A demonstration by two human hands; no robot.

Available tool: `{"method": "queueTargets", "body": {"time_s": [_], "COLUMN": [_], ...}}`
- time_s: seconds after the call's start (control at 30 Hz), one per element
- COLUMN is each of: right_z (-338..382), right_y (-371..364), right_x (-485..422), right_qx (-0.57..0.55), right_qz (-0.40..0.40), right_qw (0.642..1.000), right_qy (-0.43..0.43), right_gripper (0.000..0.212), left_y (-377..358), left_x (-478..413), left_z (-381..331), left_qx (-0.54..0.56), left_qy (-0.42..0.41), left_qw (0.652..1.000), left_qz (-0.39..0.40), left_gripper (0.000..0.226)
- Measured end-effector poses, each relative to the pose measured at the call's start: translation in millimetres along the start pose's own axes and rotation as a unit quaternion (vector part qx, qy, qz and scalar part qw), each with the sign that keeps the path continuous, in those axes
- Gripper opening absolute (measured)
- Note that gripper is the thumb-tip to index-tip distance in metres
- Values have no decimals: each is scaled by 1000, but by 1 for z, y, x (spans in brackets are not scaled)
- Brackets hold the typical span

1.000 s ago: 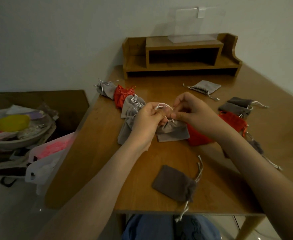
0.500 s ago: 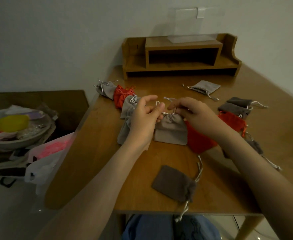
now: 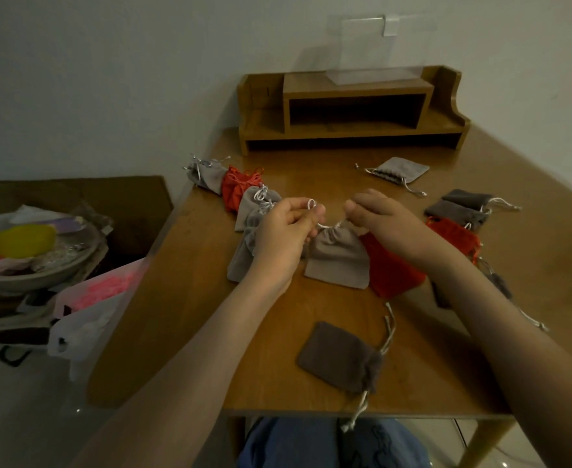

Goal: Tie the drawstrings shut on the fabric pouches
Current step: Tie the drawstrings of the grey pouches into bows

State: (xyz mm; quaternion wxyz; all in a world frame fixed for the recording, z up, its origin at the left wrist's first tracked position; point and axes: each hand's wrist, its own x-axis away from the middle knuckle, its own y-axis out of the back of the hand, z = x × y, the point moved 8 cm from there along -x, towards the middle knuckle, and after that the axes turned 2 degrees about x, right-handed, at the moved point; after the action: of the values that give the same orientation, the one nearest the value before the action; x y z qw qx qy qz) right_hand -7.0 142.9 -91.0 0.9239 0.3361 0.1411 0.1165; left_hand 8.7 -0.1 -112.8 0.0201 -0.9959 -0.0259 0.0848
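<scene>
Spread wider apart, left hand (image 3: 282, 239) and right hand (image 3: 387, 224) pinch drawstrings (image 3: 325, 226) of grey pouch (image 3: 340, 260).

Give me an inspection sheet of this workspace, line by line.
Surface: wooden table, pouches scattered over it.
Job's things: light grey pouch mid-table, neck gathered, white drawstring stretched to both sides; row of pouches with knotted cords at left; brown pouch near the front edge, cord hanging over it; red pouch beside the light grey one; dark grey pouches at right.
Clutter: wooden desk shelf at the back, clear stand on top.
Hands: left hand pinches one drawstring end; right hand pinches the other.
Cables: nothing seen.
Surroundings: bowl of oddments and plastic bags left of the table.
</scene>
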Motion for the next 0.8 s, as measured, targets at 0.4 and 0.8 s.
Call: {"method": "queueTargets", "body": {"time_s": [0.4, 0.8], "right_z": [-6, -6], "right_y": [-6, -23], "right_x": [8, 9], "right_qx": [-316, -414], "right_qz": [52, 107], "right_qw": [939, 892], "right_qy": [-124, -145], "right_gripper": [15, 29], "left_y": [-4, -8], "left_x": [4, 8], "left_z": [-7, -21], "left_qx": [55, 126], "left_qy": [10, -20], "left_qw": [998, 991], "left_qz": [26, 50], "left_gripper": [10, 13]}}
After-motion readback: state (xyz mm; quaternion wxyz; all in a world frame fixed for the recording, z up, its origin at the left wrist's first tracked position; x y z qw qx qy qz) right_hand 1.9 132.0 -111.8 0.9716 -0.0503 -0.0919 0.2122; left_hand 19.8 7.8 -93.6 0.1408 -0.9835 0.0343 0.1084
